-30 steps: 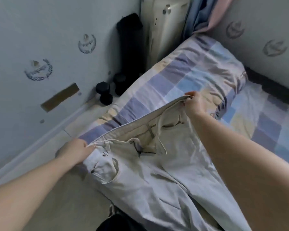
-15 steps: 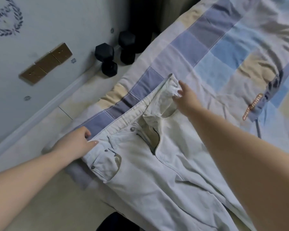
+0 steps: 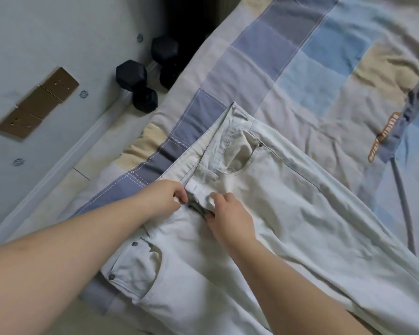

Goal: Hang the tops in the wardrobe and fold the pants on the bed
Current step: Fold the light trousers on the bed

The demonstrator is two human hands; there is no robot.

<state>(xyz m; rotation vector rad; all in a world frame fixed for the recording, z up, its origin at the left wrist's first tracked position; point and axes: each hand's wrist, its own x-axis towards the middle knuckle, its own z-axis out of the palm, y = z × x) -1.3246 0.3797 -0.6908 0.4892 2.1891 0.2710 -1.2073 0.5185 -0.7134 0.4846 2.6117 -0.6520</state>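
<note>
Your left hand (image 3: 165,197) and right hand (image 3: 228,213) pinch pants (image 3: 288,213) waistband at fly; bed (image 3: 288,68) edge nearby, bare bedspread beyond.

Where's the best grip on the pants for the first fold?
Probably the waistband. The pants lie flat, front up, on the bed, waistband toward the wall. Left hand and right hand pinch the fly area mid-waist. For folding, pinch the waistband's outer corners from the waist end; the doubled band there should hold firm.
</note>
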